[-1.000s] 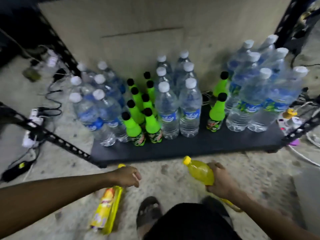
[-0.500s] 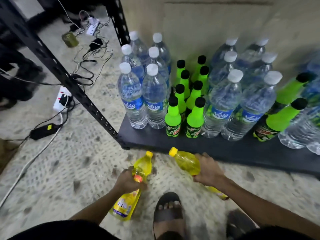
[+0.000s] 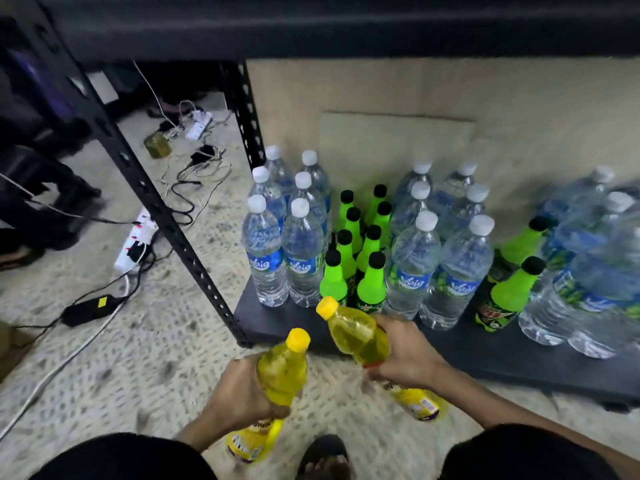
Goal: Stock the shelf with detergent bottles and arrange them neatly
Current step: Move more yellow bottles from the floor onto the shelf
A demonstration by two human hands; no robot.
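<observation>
Each of my hands holds a yellow detergent bottle with a yellow cap. My left hand (image 3: 239, 393) grips one bottle (image 3: 282, 367) around its middle, cap tilted up and away. My right hand (image 3: 405, 351) grips the other bottle (image 3: 356, 332), its cap pointing up-left toward the dark bottom shelf board (image 3: 485, 355). Both bottles hang above the floor just in front of the shelf's left front corner. The lower labelled ends show below each hand.
Clear water bottles (image 3: 301, 251) and green soda bottles (image 3: 372, 282) with black caps fill the back of the shelf. A black perforated upright (image 3: 166, 216) slants down at the left. A power strip (image 3: 138, 240) and cables lie on the speckled floor. My sandalled foot (image 3: 323, 457) is below.
My left hand has lifted its yellow bottle off the floor. Both bottles have come up and closer together in front of the shelf. The view shifted left and lower.
</observation>
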